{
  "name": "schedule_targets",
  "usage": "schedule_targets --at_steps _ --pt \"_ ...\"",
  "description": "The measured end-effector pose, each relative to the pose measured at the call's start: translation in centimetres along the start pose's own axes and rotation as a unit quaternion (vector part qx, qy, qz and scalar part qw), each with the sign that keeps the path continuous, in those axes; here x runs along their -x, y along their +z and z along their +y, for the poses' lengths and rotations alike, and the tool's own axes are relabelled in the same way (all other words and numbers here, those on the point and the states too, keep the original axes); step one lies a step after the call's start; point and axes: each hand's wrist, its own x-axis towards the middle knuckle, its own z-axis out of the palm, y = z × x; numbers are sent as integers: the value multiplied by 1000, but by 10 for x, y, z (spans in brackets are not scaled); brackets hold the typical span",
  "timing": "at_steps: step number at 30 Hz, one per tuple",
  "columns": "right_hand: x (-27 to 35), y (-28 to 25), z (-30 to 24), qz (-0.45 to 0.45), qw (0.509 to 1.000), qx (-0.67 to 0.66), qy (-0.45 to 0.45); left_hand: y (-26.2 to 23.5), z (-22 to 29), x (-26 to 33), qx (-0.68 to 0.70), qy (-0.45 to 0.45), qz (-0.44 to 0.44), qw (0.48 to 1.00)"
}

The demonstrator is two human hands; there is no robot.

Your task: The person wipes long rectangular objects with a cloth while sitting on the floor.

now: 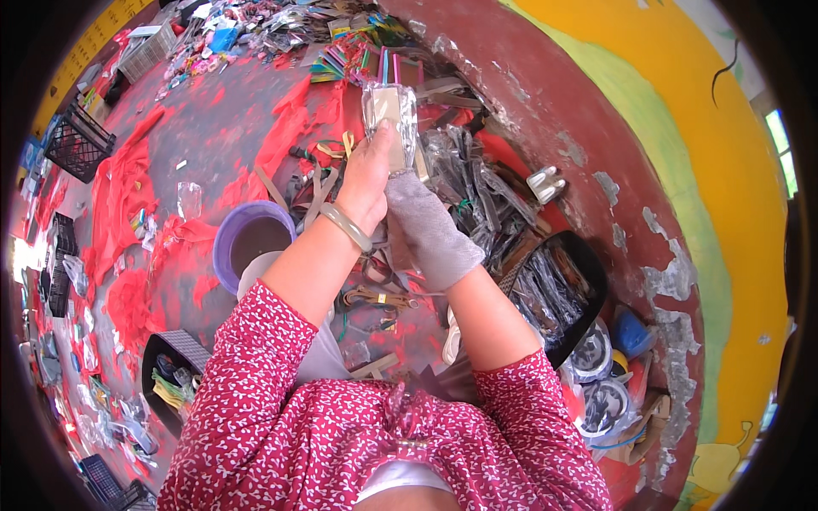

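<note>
My left hand (368,175), bare with a pale bangle at the wrist, is closed on a clear plastic packet (399,98) with a flat tan piece inside. Its thumb lies along the packet's face. My right hand (426,226), in a grey glove, grips the same packet at its lower end; its fingers are partly hidden. The packet is held up, pointing away from me. Beyond and to the right of the hands lies a pile of dark strips in clear plastic (486,192). Tan and brown straps (375,296) lie beneath my forearms.
A purple bucket (226,251) stands left of my arms. To the right is a black basket (588,268) of plastic-wrapped dark items, near a peeling red wall (545,102). Another black basket (162,345) sits at lower left. Red cloth (128,187) and scattered goods cover the floor.
</note>
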Motion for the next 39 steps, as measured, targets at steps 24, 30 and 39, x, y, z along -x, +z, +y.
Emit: schedule_targets --at_steps 24,30,39 --pt "-22 -58 -62 -21 966 230 117 1 22 6 116 -38 -55 991" --pt "-25 -27 -17 213 834 -363 357 12 25 9 84 65 -63 992" --pt "-2 -76 -22 131 925 -189 303 12 19 14 -63 71 -65 993"
